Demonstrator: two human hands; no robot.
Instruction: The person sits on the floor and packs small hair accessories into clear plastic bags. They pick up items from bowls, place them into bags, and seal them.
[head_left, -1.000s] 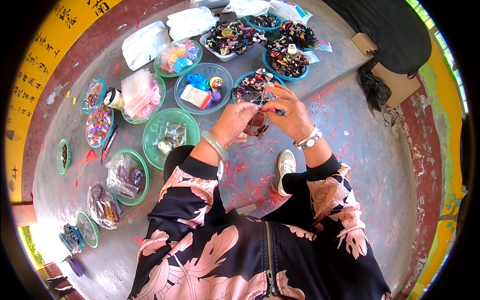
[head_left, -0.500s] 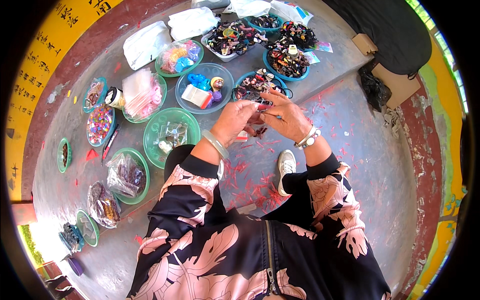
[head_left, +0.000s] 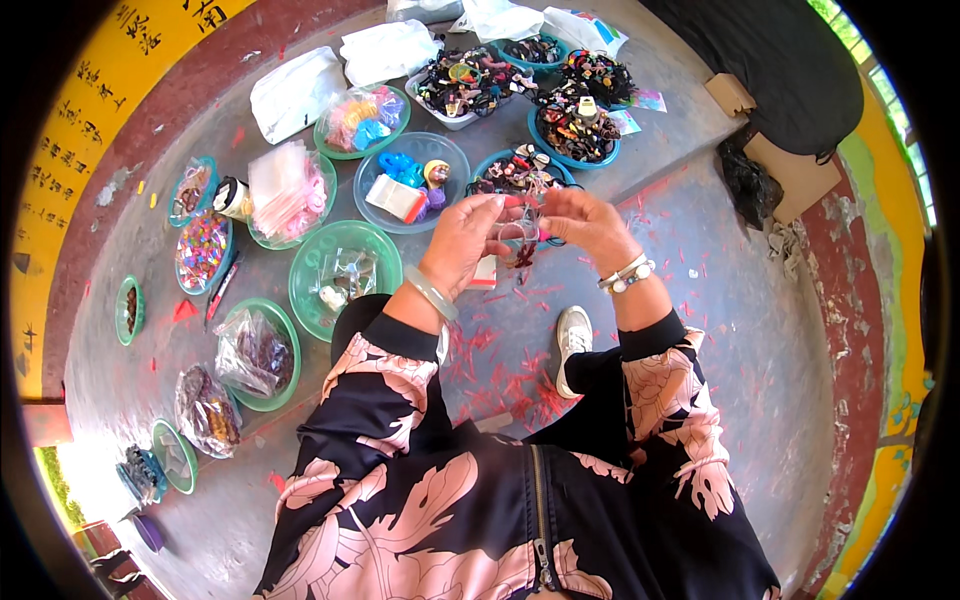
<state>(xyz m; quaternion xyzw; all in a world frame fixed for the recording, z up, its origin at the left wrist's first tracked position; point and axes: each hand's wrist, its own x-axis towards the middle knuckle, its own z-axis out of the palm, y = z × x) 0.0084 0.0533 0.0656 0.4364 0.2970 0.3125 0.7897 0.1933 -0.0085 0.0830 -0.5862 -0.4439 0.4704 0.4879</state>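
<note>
My left hand (head_left: 463,240) is closed, thumb against fingers, on what looks like a small clear plastic bag (head_left: 527,228). A dark reddish-brown piece (head_left: 522,258) hangs below the fingertips, too small to make out. Facing it from the right, my right hand (head_left: 590,232) has its fingers curled in to the bag's side; what they pinch is partly hidden. Just beyond my hands lies a bowl of dark hair ties (head_left: 519,165). Under the left fingers shows part of a white and red box (head_left: 484,275).
A clear blue basin (head_left: 412,140) holds a box and blue and purple items. Green bowls (head_left: 300,262) with bagged items stand at left, near a bowl of colourful bits (head_left: 203,250). White bags (head_left: 296,92) lie behind. Red scraps (head_left: 515,385) litter the floor around my shoe (head_left: 573,345).
My hands have drawn slightly apart, the right one shifting right. The clear plastic now shows between them, where the fingers were close together around a small red piece.
</note>
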